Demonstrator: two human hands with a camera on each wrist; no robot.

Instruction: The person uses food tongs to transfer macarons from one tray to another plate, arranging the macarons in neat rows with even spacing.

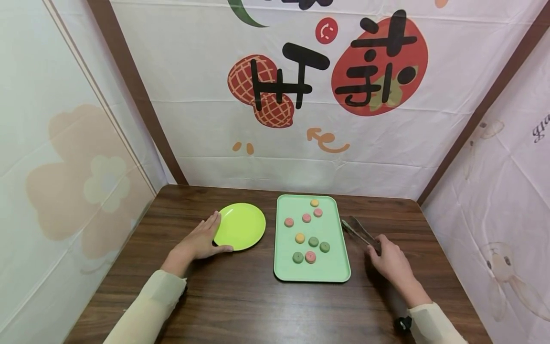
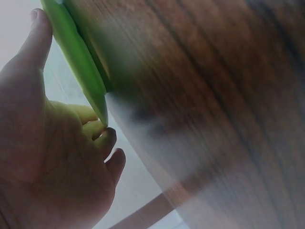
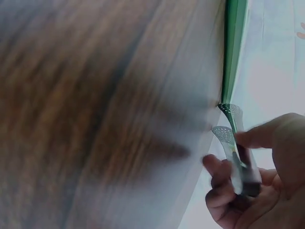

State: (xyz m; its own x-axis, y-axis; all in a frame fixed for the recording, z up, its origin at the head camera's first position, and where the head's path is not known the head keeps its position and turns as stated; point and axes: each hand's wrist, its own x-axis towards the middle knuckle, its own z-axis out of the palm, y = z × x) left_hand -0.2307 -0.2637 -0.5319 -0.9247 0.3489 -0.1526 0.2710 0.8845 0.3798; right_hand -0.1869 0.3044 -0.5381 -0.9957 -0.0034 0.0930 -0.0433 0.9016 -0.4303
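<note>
At the left of the table in the head view lies a bright yellow-green plate [image 1: 239, 226]. My left hand [image 1: 201, 241] rests against its left rim, fingers extended and thumb at the near edge; the left wrist view shows the green rim [image 2: 78, 57] between thumb and fingers. My right hand [image 1: 391, 260] grips the handle end of metal tongs [image 1: 360, 231], whose two tips are apart beside the tray. Perforated tong ends [image 3: 228, 121] show in the right wrist view. Pink macarons [image 1: 310, 257], yellow macarons [image 1: 300, 238] and green macarons [image 1: 324, 247] lie scattered on a light green tray [image 1: 283, 272].
The tray stands mid-table between plate and tongs on a dark wood table [image 1: 240, 306]. A printed cloth wall [image 1: 193, 119] rises behind the table's far edge, with more cloth at left and right.
</note>
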